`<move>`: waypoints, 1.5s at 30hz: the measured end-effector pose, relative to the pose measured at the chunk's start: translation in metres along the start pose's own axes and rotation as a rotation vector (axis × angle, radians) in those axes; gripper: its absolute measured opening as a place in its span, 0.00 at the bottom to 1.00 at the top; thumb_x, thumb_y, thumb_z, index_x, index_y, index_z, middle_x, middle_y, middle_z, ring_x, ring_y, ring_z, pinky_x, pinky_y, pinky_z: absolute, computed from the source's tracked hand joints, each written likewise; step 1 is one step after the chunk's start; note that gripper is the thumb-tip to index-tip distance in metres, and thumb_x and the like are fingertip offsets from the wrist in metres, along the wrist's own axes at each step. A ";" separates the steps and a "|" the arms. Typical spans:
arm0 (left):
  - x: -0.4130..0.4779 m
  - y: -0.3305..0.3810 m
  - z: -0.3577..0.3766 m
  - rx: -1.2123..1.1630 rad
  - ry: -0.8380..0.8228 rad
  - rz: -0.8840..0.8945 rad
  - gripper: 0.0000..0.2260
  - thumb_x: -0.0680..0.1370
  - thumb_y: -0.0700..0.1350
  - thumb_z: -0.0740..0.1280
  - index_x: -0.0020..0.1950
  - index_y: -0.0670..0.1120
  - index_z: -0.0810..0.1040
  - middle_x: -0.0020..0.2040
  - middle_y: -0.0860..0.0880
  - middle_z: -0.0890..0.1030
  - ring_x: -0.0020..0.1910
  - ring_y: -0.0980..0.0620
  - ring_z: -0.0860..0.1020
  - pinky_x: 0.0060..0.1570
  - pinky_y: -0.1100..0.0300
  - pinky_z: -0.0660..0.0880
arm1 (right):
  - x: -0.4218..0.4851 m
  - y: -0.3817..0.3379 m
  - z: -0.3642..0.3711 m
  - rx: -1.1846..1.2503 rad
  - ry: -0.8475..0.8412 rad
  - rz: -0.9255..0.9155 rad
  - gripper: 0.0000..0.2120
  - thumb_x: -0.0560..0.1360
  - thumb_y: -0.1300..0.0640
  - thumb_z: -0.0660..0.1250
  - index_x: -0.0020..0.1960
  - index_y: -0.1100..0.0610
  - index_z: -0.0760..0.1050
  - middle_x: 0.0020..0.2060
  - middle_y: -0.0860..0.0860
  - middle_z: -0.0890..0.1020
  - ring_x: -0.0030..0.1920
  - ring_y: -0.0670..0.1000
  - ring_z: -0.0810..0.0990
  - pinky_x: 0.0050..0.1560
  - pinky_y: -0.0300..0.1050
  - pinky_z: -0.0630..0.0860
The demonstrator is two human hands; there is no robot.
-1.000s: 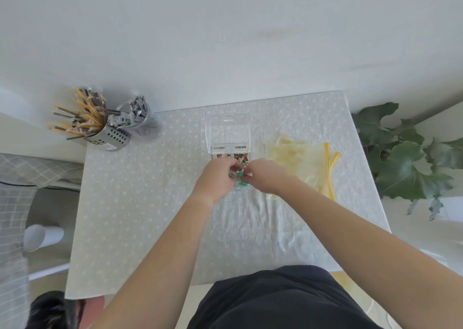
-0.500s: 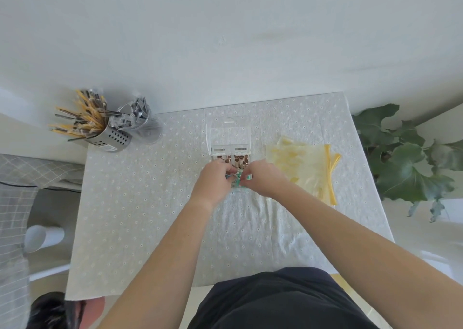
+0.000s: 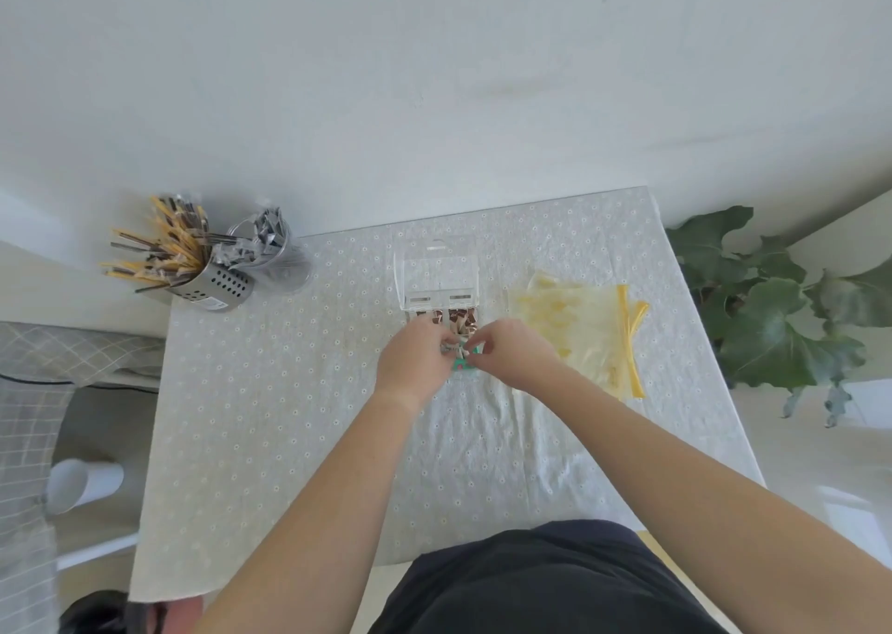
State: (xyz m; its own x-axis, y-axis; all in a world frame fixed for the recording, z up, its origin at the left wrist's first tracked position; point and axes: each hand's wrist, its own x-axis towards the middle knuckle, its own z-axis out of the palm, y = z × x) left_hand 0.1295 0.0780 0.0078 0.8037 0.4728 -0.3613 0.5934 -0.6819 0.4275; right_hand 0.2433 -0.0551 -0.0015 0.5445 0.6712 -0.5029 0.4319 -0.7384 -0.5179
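A clear plastic box (image 3: 438,276) lies open on the table (image 3: 270,392) with small patterned binder clips (image 3: 451,315) at its near edge. Just in front of it my left hand (image 3: 415,363) and my right hand (image 3: 507,351) meet over a small green clip (image 3: 464,364). Both hands pinch it with curled fingers; the left fingers sit on its metal wings, and the right thumb and forefinger hold its right side. Most of the clip is hidden by the fingers.
Yellow zip bags (image 3: 584,334) lie flat to the right of my hands. At the back left stand a perforated metal holder (image 3: 217,285) full of chopsticks and a clear cup (image 3: 282,259) of wrapped cutlery. A leafy plant (image 3: 772,314) is beyond the table's right edge.
Both hands stay together at the green clip with only small finger shifts. The right fingers have opened slightly around the clip.
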 end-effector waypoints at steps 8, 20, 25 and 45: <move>-0.034 0.016 0.005 -0.217 0.123 0.108 0.18 0.84 0.46 0.67 0.74 0.52 0.78 0.73 0.52 0.76 0.77 0.51 0.70 0.74 0.57 0.69 | -0.059 0.056 -0.017 0.260 0.253 0.076 0.09 0.79 0.51 0.69 0.57 0.46 0.84 0.54 0.42 0.78 0.48 0.46 0.81 0.48 0.46 0.81; -0.018 0.108 0.060 -0.045 -0.128 0.330 0.21 0.85 0.45 0.63 0.79 0.49 0.72 0.75 0.51 0.74 0.75 0.47 0.69 0.75 0.50 0.70 | -0.105 0.157 -0.041 0.558 0.556 0.494 0.21 0.77 0.50 0.72 0.69 0.53 0.76 0.62 0.51 0.79 0.53 0.50 0.79 0.50 0.48 0.77; 0.005 0.127 0.093 0.075 -0.228 0.232 0.23 0.86 0.49 0.63 0.82 0.52 0.68 0.82 0.45 0.65 0.82 0.40 0.59 0.79 0.45 0.64 | -0.090 0.186 -0.043 0.828 0.394 0.671 0.35 0.72 0.41 0.74 0.73 0.53 0.70 0.60 0.50 0.80 0.54 0.52 0.81 0.59 0.55 0.80; 0.030 0.116 0.159 0.111 -0.215 0.079 0.27 0.85 0.51 0.64 0.83 0.63 0.61 0.87 0.52 0.51 0.86 0.43 0.49 0.82 0.42 0.59 | -0.034 0.201 -0.029 0.873 0.216 0.515 0.05 0.76 0.56 0.72 0.50 0.58 0.81 0.42 0.55 0.86 0.41 0.56 0.86 0.40 0.48 0.80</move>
State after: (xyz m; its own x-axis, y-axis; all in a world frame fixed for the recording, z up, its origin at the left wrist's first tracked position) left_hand 0.2152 -0.0758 -0.0855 0.8124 0.2942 -0.5034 0.5112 -0.7747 0.3722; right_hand 0.3328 -0.2282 -0.0686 0.6699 0.1978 -0.7156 -0.5147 -0.5710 -0.6396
